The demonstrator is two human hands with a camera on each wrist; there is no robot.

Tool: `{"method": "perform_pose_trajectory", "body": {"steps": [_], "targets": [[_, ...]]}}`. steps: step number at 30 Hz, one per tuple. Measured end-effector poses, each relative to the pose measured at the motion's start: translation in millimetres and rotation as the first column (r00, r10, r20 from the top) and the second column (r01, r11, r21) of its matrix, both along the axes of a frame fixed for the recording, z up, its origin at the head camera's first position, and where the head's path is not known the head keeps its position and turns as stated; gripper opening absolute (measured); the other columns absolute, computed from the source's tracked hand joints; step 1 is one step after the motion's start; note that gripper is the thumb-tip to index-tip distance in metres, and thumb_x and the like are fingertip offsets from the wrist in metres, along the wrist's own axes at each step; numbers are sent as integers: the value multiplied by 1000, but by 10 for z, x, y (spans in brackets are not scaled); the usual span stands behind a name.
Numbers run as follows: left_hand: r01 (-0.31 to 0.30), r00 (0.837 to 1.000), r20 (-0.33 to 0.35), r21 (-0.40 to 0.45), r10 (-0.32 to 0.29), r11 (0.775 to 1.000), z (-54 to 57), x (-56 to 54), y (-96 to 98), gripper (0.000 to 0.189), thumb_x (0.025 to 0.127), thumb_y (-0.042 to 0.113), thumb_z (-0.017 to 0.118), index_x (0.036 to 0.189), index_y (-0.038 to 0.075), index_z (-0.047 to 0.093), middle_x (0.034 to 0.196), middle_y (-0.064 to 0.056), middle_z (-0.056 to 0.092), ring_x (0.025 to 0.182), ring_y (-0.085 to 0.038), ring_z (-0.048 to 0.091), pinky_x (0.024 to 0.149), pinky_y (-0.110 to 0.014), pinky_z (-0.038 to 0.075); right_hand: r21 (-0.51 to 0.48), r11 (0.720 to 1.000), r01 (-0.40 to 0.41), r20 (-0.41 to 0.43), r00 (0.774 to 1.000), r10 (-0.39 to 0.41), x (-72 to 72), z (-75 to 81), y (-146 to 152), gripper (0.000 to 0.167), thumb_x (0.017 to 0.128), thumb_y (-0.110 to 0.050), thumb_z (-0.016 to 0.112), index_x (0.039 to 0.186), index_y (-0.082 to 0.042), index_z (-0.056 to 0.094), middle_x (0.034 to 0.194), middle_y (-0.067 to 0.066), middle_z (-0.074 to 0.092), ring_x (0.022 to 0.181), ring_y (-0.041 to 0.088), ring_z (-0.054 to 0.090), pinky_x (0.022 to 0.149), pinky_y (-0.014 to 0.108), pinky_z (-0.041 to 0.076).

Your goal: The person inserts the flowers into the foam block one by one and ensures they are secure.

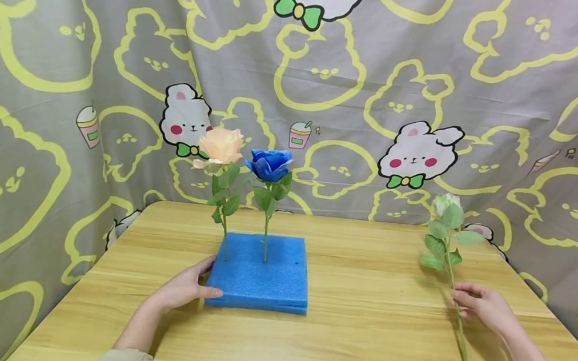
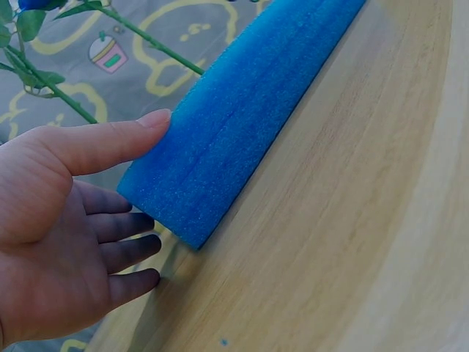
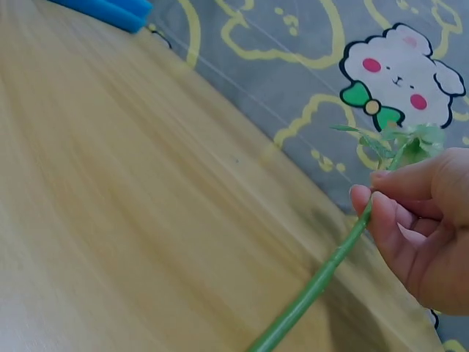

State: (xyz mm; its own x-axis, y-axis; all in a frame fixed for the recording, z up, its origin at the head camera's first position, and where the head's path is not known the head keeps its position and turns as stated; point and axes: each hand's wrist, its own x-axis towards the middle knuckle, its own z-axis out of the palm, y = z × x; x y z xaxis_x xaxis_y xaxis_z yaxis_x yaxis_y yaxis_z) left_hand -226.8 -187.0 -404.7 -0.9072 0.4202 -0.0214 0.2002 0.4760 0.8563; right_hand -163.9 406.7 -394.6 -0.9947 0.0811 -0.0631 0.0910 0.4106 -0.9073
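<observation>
A blue foam block [image 1: 259,281] lies on the table with a peach rose [image 1: 221,146] and a blue rose [image 1: 270,164] standing upright in it. My left hand [image 1: 187,286] is at the block's left side. Its thumb [image 2: 143,132] rests on the foam's near left corner, while the other fingers extend loosely along the side. Over the right part of the table, my right hand [image 1: 484,306] pinches the green stem [image 3: 315,286] of a white rose [image 1: 445,205] between thumb and fingers. That flower tilts, bloom up and away, its stem end toward me.
The wooden table [image 1: 358,335] reaches back to a grey curtain [image 1: 339,81] printed with yellow outlines and white rabbits. The curtain also hangs along both sides. A small dark spot [image 1: 296,263] marks the foam's top, right of the blue rose.
</observation>
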Motion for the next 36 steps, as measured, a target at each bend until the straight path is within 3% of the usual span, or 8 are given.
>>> {"method": "perform_pose_trajectory", "body": {"steps": [11,20,29,36], "targets": [[-4,1000,-3,-12,4,1000,2,5,-2,91,80,24,73,142,-12,17,145,-32,22,133,-45,21,104,-56,23,-132,989,-62,-73,996,53,-65,120,-199,20,94,-13,56,107,1,52,89,-5,62,80,8,62,65,25,52],[-3,1000,4,-1,3,1000,8,9,2,90,81,23,73,143,-11,17,145,-32,21,133,-45,21,104,-56,23,-122,988,-92,-145,987,74,-127,220,-390,16,94,-15,55,105,-3,53,88,-7,64,81,8,61,66,25,52],[-1,1000,7,5,1,1000,6,7,1,91,80,23,73,142,-12,17,145,-32,20,133,-45,20,104,-56,22,-211,970,-119,-242,968,66,-195,292,-627,7,92,-12,58,99,-12,58,85,-4,66,79,10,64,64,24,53],[-5,1000,5,-5,5,1000,14,8,1,91,80,24,73,142,-12,16,145,-32,21,133,-45,20,104,-56,22,-288,943,-166,-318,946,69,-271,347,-847,12,91,-8,58,99,-17,60,83,-4,68,76,10,66,59,25,53]]}}
